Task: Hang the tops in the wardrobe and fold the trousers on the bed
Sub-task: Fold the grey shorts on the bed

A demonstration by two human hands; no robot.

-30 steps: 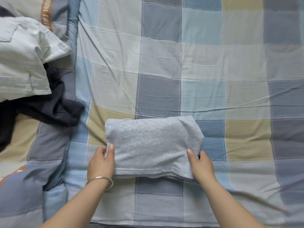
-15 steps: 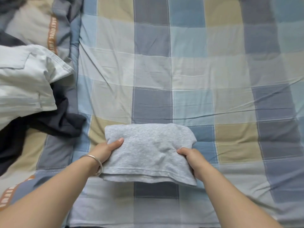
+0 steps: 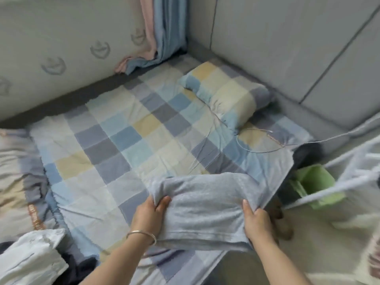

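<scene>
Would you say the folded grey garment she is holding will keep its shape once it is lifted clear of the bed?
Probably not by itself: the folded grey garment already sags and bunches between the left hand and right hand, so it looks floppy. It seems light, since fingertip grips carry it. The knit surface looks unlikely to slip.

Bare forearms; thin silver bangle (image 3: 141,235) on left wrist.

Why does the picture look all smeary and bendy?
Head view: the whole frame is motion-blurred, worst at the right by the green bin; the wide lens curves the wall and bed edges; light is soft and even, with no glare; both hands, left hand and right hand, grip the folded grey garment, recognisable despite the blur.
</scene>
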